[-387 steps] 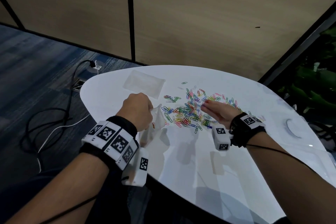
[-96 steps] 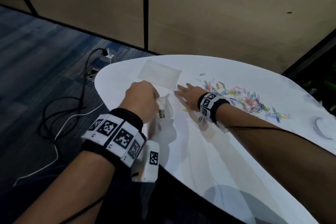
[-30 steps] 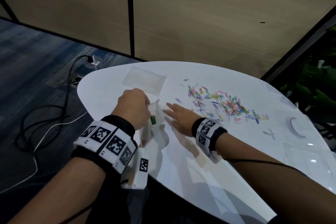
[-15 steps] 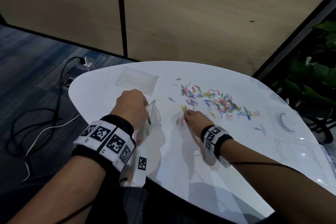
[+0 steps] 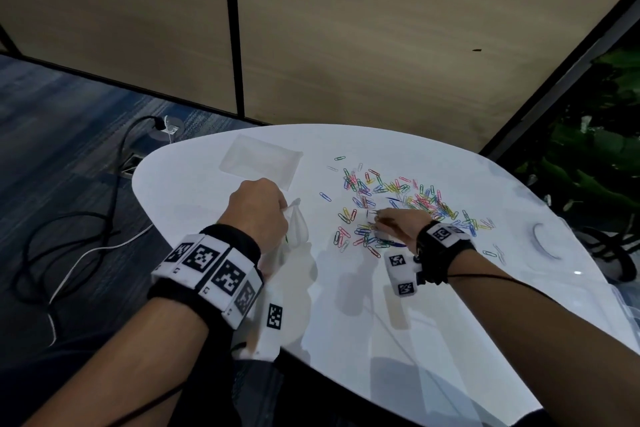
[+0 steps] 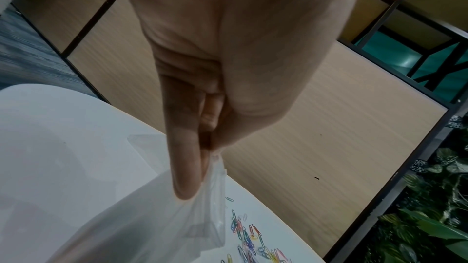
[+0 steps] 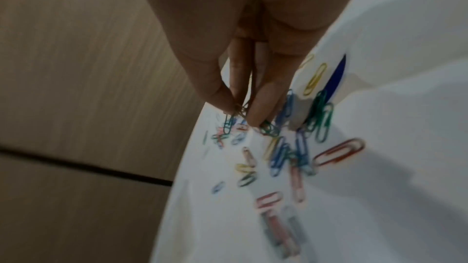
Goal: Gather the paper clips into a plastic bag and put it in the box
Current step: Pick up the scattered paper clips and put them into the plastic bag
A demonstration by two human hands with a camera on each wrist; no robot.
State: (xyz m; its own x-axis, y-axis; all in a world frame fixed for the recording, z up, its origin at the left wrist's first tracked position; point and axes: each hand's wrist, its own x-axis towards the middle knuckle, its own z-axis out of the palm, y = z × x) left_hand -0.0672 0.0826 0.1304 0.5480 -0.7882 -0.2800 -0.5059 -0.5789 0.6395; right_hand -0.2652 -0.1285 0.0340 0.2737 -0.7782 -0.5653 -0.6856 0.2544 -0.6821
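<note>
Coloured paper clips [image 5: 398,198] lie scattered over the middle of the white table [image 5: 346,322]. My left hand [image 5: 273,218] pinches the rim of a small clear plastic bag [image 5: 298,229], which hangs down to the table's left side. In the left wrist view thumb and fingers [image 6: 185,167] grip the bag [image 6: 164,217], with clips [image 6: 248,235] beyond it. My right hand [image 5: 375,220] is down in the near part of the pile. The right wrist view shows its fingertips [image 7: 240,115] pinching a few tangled clips [image 7: 286,147]. What looks like the corner of a clear box [image 5: 623,298] shows at the right edge.
A second flat plastic bag [image 5: 259,161] lies at the table's far left. A white ring [image 5: 547,241] sits on the table's right side. Cables [image 5: 69,236] trail over the floor on the left, and plants [image 5: 588,166] stand to the right.
My right hand has moved from beside the bag rightward into the clip pile and now pinches clips. The left hand has kept hold of the bag in the same place.
</note>
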